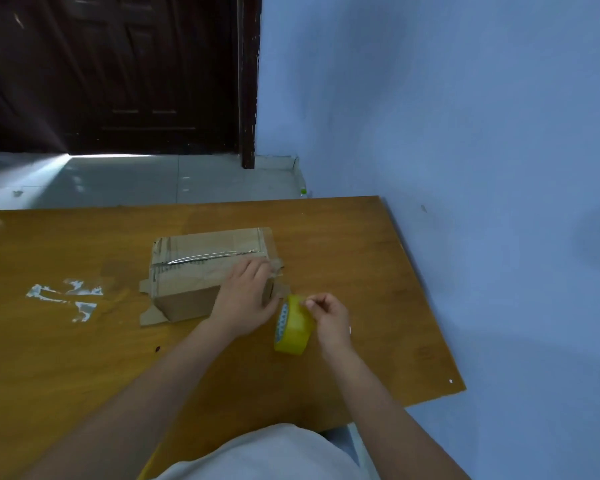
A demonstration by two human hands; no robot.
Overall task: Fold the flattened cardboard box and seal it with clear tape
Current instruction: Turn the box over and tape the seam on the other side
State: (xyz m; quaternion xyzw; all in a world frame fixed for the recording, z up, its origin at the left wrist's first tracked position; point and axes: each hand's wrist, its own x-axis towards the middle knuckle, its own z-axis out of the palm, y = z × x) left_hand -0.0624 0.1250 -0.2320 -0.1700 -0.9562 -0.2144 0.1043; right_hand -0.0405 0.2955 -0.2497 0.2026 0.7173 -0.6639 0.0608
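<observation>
A folded brown cardboard box (194,268) stands on the wooden table (84,358), with clear tape along its top seam and loose flaps sticking out at its left end. My left hand (245,296) rests on the box's right end, fingers laid over the top edge. A yellowish roll of clear tape (291,327) stands on its edge just right of the box. My right hand (329,318) sits over the roll and pinches at its rim with thumb and fingertips; whether a tape end is lifted cannot be made out.
Crumpled scraps of clear tape (66,297) lie on the table left of the box. A blue wall (465,133) runs along the table's right edge. Beyond the far edge are a tiled floor (136,181) and a dark wooden door (118,71).
</observation>
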